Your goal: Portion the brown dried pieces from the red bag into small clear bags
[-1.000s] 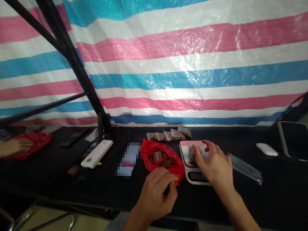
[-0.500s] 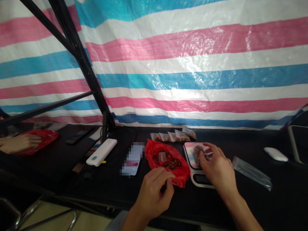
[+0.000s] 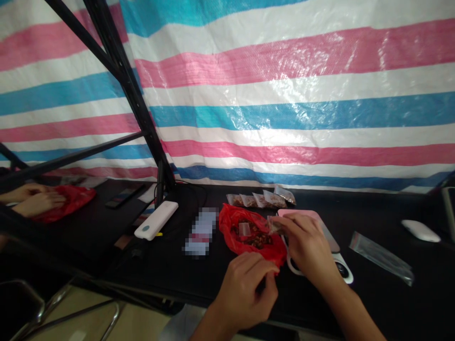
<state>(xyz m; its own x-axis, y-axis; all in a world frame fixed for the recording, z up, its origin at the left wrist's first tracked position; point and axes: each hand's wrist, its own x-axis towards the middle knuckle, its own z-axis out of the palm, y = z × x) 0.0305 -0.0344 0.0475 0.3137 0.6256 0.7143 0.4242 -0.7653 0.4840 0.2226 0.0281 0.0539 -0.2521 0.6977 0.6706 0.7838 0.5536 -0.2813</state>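
Observation:
My left hand (image 3: 249,286) pinches the near rim of an open red plastic bag (image 3: 230,239). Inside lie small dark brown dried pieces (image 3: 261,240) and a small translucent cup (image 3: 244,229). Over the bag's right side, my right hand (image 3: 307,244) grips a small clear bag (image 3: 273,224) between thumb and fingers. Its contents are mostly hidden by the hand. Partly behind that hand is a small kitchen scale (image 3: 326,229) with a shiny plate. Behind the red bag, several filled clear bags (image 3: 261,201) lie in a row.
A phone (image 3: 202,232) and a white power bank (image 3: 156,220) lie left; flat empty clear bags (image 3: 382,258) and a white mouse (image 3: 420,230) lie right. Across a black metal frame (image 3: 133,99), another person's hands (image 3: 40,201) touch a red bag (image 3: 76,196). Striped sheeting (image 3: 284,113) hangs behind.
My right hand has lifted the small clear bag off the scale and moved it left to the red bag. My left hand keeps its pinch on the rim. The view has shifted slightly.

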